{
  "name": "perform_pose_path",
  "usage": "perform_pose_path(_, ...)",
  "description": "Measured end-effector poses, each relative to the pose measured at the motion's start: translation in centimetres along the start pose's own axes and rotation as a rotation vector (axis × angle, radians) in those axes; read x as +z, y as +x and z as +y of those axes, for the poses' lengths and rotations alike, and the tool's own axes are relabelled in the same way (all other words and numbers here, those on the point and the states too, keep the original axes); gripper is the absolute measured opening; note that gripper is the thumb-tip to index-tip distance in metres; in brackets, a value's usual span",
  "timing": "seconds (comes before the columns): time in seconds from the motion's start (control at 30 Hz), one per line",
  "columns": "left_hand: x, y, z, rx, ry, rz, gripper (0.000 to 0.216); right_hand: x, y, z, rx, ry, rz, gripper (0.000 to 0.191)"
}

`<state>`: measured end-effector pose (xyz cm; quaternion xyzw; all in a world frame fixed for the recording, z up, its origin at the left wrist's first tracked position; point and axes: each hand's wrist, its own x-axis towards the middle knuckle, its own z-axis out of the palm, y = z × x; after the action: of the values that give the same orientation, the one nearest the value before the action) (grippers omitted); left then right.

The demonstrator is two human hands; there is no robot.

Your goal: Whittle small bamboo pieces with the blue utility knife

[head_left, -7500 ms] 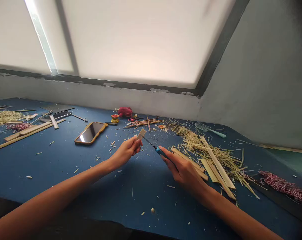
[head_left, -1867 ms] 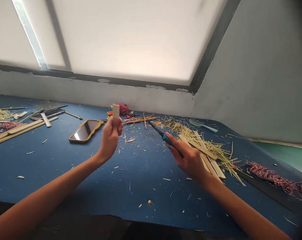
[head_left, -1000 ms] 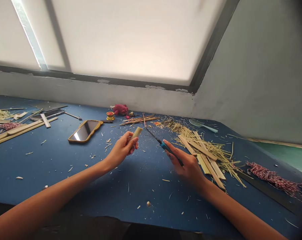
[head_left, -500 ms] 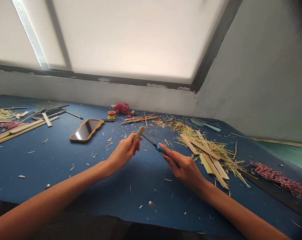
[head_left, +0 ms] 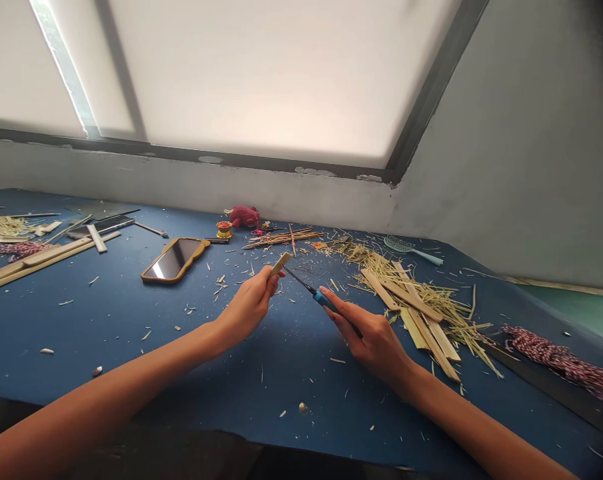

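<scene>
My left hand (head_left: 248,305) pinches a short pale bamboo piece (head_left: 280,264), its free end pointing up and to the right over the blue table (head_left: 131,333). My right hand (head_left: 368,337) grips a knife (head_left: 311,292) with a blue handle. The thin dark blade reaches left to the lower side of the bamboo piece, just above my left fingers. Both hands hover a little above the tabletop near its middle.
Flat bamboo strips (head_left: 421,320) and a heap of shavings (head_left: 381,270) lie right of my right hand. A phone in a tan case (head_left: 175,260), a pink toy (head_left: 244,215), thin sticks (head_left: 281,238), a teal brush (head_left: 411,248), red-white twine (head_left: 561,357) and long slats (head_left: 46,257) lie around.
My left hand came down from a raised position and brought the bamboo piece to the knife. The blade now meets the piece; half a second ago it was nearly the same.
</scene>
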<state>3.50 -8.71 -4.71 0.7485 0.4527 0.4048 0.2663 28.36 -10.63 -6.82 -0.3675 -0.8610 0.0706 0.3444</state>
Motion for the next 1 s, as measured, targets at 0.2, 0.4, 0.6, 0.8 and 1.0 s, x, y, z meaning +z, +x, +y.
perform_pose_path(0.2, 0.07, 0.13, 0.09, 0.041, 0.085, 0.011, 0.027, 0.03, -0.04, -0.03, 0.018, 0.004, -0.013, 0.05)
perform_pose_path(0.4, 0.07, 0.0, 0.04, -0.01, 0.007, -0.002, 0.03, 0.02, -0.04, -0.07, 0.018, -0.001, -0.011, 0.049)
perform_pose_path(0.6, -0.03, -0.15, 0.4, -0.044, -0.02, -0.021, 0.031, 0.11, -0.08, 0.09, 0.002, -0.019, 0.0, 0.049)
perform_pose_path(0.8, -0.03, -0.15, 0.41, -0.053, -0.014, -0.025, 0.03, 0.06, -0.09, 0.06, 0.009, -0.017, -0.003, 0.049)
perform_pose_path(1.0, 0.02, -0.08, 0.14, -0.038, 0.015, -0.016, 0.03, 0.09, -0.09, 0.12, 0.017, -0.011, -0.009, 0.049)
